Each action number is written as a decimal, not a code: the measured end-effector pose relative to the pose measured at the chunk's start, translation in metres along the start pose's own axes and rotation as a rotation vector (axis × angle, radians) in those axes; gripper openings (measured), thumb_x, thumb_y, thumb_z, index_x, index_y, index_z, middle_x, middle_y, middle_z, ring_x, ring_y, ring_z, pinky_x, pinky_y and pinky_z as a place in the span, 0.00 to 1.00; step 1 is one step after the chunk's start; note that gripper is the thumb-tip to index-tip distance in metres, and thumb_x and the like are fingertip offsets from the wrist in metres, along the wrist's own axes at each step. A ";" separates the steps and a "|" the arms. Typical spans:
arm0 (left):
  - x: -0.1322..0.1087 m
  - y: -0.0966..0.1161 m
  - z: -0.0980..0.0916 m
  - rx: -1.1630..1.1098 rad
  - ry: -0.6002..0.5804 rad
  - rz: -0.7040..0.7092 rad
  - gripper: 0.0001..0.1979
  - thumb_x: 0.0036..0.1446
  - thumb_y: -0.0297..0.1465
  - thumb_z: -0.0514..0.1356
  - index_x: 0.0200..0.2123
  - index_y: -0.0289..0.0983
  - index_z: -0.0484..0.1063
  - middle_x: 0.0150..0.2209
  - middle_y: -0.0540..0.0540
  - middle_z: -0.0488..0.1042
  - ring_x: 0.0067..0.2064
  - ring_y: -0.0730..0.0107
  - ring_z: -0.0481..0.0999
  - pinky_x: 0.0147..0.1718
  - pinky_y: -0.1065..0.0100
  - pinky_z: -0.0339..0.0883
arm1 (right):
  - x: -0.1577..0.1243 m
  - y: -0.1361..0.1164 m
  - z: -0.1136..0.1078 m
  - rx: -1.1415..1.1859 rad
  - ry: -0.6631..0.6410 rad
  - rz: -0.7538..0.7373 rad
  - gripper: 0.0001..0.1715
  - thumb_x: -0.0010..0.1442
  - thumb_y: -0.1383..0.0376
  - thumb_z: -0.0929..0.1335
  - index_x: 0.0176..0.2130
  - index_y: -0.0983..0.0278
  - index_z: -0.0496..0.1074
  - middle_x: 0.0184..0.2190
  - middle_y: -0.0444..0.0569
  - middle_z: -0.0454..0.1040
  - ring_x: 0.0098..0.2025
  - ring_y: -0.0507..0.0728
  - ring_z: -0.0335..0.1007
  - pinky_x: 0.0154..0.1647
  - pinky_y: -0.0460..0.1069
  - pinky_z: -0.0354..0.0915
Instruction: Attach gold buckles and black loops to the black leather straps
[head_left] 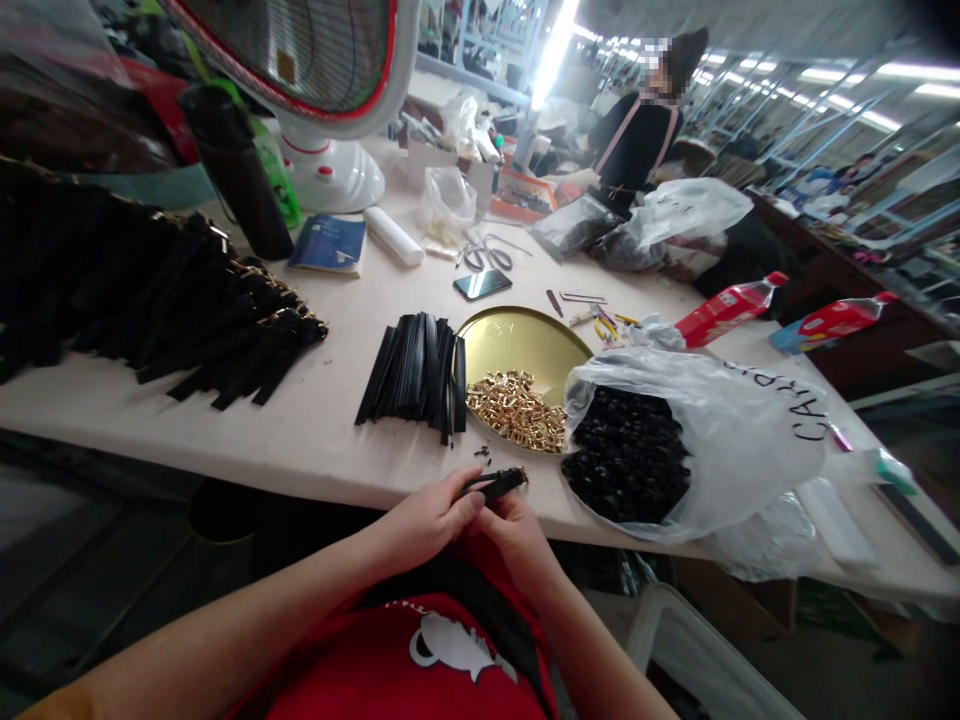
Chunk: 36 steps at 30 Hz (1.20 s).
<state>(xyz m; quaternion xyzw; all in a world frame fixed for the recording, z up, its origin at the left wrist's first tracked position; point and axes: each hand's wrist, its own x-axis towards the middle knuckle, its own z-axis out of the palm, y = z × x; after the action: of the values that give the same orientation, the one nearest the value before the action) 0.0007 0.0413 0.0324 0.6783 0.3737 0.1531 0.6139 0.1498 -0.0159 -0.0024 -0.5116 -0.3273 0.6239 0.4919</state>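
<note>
At the table's front edge, both hands meet on a black strap (495, 485) with a small gold fitting at its right end. My left hand (429, 515) pinches the strap's left part, which looks looped. My right hand (517, 530) grips it from below, near the gold end. Just beyond lies a stack of black strips (416, 370). Beside it is a round gold tray (517, 338) holding a heap of small gold metal fittings (517, 408). To the right, a clear plastic bag (739, 430) lies open around many small black pieces (630, 455).
A pile of black straps with gold ends (150, 290) covers the left side. Behind stand a fan (330, 175), a dark bottle (236, 175), a blue booklet (328, 243), a phone (482, 285) and scissors (486, 255). Red-labelled bottles (727, 310) lie right. A person (637, 135) is farther back.
</note>
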 end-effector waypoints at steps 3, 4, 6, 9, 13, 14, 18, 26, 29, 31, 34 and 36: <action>0.008 -0.003 -0.004 0.016 0.056 -0.022 0.20 0.57 0.41 0.47 0.37 0.34 0.70 0.23 0.51 0.65 0.27 0.71 0.63 0.27 0.73 0.57 | 0.018 -0.018 -0.024 -0.324 0.136 -0.166 0.13 0.50 0.56 0.68 0.35 0.61 0.68 0.28 0.44 0.70 0.29 0.53 0.65 0.31 0.48 0.61; 0.011 -0.003 -0.006 0.022 0.069 -0.039 0.19 0.57 0.41 0.47 0.34 0.34 0.70 0.22 0.51 0.63 0.27 0.71 0.62 0.26 0.73 0.56 | 0.028 -0.026 -0.035 -0.471 0.225 -0.231 0.13 0.52 0.56 0.66 0.35 0.61 0.68 0.28 0.45 0.70 0.30 0.54 0.64 0.32 0.48 0.60; 0.015 -0.003 -0.006 0.030 0.087 -0.060 0.18 0.57 0.41 0.47 0.30 0.34 0.68 0.21 0.52 0.61 0.25 0.72 0.61 0.25 0.74 0.54 | 0.051 -0.042 -0.057 -0.828 0.393 -0.345 0.12 0.55 0.56 0.63 0.31 0.63 0.68 0.27 0.46 0.69 0.30 0.54 0.64 0.32 0.48 0.58; 0.019 -0.001 -0.002 0.032 0.076 -0.058 0.18 0.57 0.41 0.47 0.29 0.34 0.68 0.21 0.53 0.61 0.25 0.73 0.60 0.24 0.74 0.54 | 0.084 -0.057 -0.075 -1.319 0.419 -0.234 0.14 0.54 0.58 0.62 0.26 0.64 0.69 0.25 0.49 0.70 0.29 0.55 0.64 0.28 0.48 0.55; 0.020 0.000 -0.003 0.036 0.067 -0.074 0.17 0.56 0.41 0.47 0.30 0.34 0.67 0.20 0.53 0.60 0.24 0.74 0.59 0.23 0.74 0.53 | 0.102 -0.062 -0.081 -1.452 0.386 -0.109 0.13 0.52 0.61 0.63 0.21 0.64 0.68 0.22 0.49 0.70 0.27 0.54 0.63 0.26 0.47 0.52; 0.020 0.000 -0.005 0.029 0.070 -0.081 0.17 0.57 0.41 0.47 0.30 0.34 0.67 0.20 0.54 0.59 0.23 0.74 0.59 0.22 0.74 0.53 | 0.101 -0.063 -0.083 -1.412 0.395 -0.136 0.13 0.52 0.61 0.63 0.21 0.64 0.68 0.22 0.48 0.70 0.27 0.54 0.63 0.26 0.47 0.53; 0.024 0.001 -0.009 -0.077 0.083 -0.091 0.16 0.57 0.42 0.47 0.30 0.35 0.64 0.17 0.56 0.56 0.19 0.78 0.55 0.18 0.76 0.50 | 0.078 -0.065 -0.087 -0.859 0.326 -0.231 0.10 0.51 0.59 0.65 0.26 0.64 0.68 0.28 0.47 0.71 0.30 0.54 0.64 0.33 0.48 0.58; 0.039 0.009 -0.001 -0.249 0.114 -0.005 0.16 0.56 0.43 0.49 0.34 0.35 0.63 0.16 0.58 0.56 0.16 0.81 0.53 0.16 0.77 0.50 | 0.028 -0.054 -0.044 0.227 -0.066 0.152 0.11 0.48 0.60 0.71 0.29 0.62 0.67 0.30 0.44 0.75 0.27 0.49 0.68 0.31 0.46 0.63; 0.036 0.010 -0.002 -0.195 0.115 0.015 0.16 0.54 0.42 0.52 0.35 0.34 0.66 0.21 0.54 0.64 0.21 0.79 0.61 0.22 0.76 0.57 | 0.023 -0.045 -0.029 0.275 -0.167 0.207 0.09 0.50 0.61 0.70 0.31 0.63 0.68 0.29 0.43 0.74 0.26 0.48 0.68 0.29 0.44 0.63; 0.033 0.009 -0.003 -0.121 0.125 0.008 0.15 0.51 0.41 0.55 0.33 0.33 0.67 0.26 0.51 0.69 0.27 0.75 0.66 0.28 0.74 0.60 | 0.020 -0.041 -0.023 0.262 -0.212 0.228 0.09 0.52 0.60 0.69 0.31 0.64 0.69 0.26 0.42 0.73 0.25 0.47 0.68 0.29 0.44 0.63; 0.030 0.006 -0.004 -0.034 0.119 -0.054 0.15 0.49 0.40 0.56 0.31 0.33 0.69 0.26 0.50 0.70 0.29 0.72 0.67 0.28 0.72 0.60 | 0.016 -0.035 -0.017 0.229 -0.236 0.261 0.11 0.52 0.59 0.68 0.32 0.64 0.69 0.26 0.43 0.72 0.25 0.47 0.67 0.29 0.44 0.63; 0.028 0.005 -0.004 -0.024 0.120 -0.095 0.15 0.48 0.40 0.56 0.30 0.32 0.70 0.25 0.50 0.70 0.28 0.72 0.67 0.26 0.73 0.60 | 0.013 -0.032 -0.015 0.225 -0.219 0.258 0.13 0.52 0.57 0.68 0.34 0.64 0.69 0.28 0.44 0.72 0.25 0.48 0.68 0.29 0.44 0.64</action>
<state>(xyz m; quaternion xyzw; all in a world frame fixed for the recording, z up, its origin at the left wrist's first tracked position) 0.0186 0.0638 0.0310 0.6421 0.4398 0.1684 0.6050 0.1730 0.0044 0.0189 -0.4199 -0.2389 0.7663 0.4236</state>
